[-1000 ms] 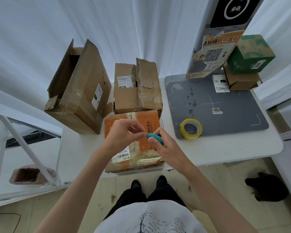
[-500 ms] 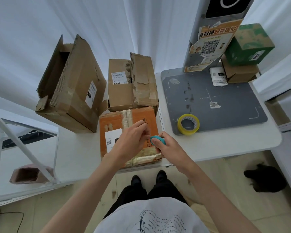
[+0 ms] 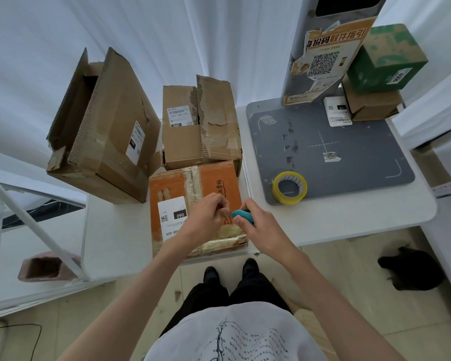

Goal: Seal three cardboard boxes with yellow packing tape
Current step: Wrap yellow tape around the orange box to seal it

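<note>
both hands meet just above the orange box [image 3: 193, 204], which lies on the white counter [image 3: 349, 220] directly under them. the right hand [image 3: 258, 225] has its fingers curled round a small teal tool [image 3: 242, 216], and the left hand [image 3: 206, 217] pinches at the tool's near tip with curled fingers, the two hands touching or nearly so around it. what the left fingertips actually hold is too small to tell. the orange box carries a white label [image 3: 172, 217] just left of the left hand, and glossy tape along its middle and near edge. beyond the hands, touching the orange box's far side, stands a brown box [image 3: 201, 123] with ragged flaps folded over. to the left of the hands, farther back, a larger brown box [image 3: 107, 126] leans with its flaps open. the yellow tape roll [image 3: 289, 188] lies flat to the right of the right hand, on the near left corner of a grey mat [image 3: 336, 142], apart from both hands. beyond the mat to the right, a green box [image 3: 385, 58] sits on another small brown box [image 3: 370, 105].
</note>
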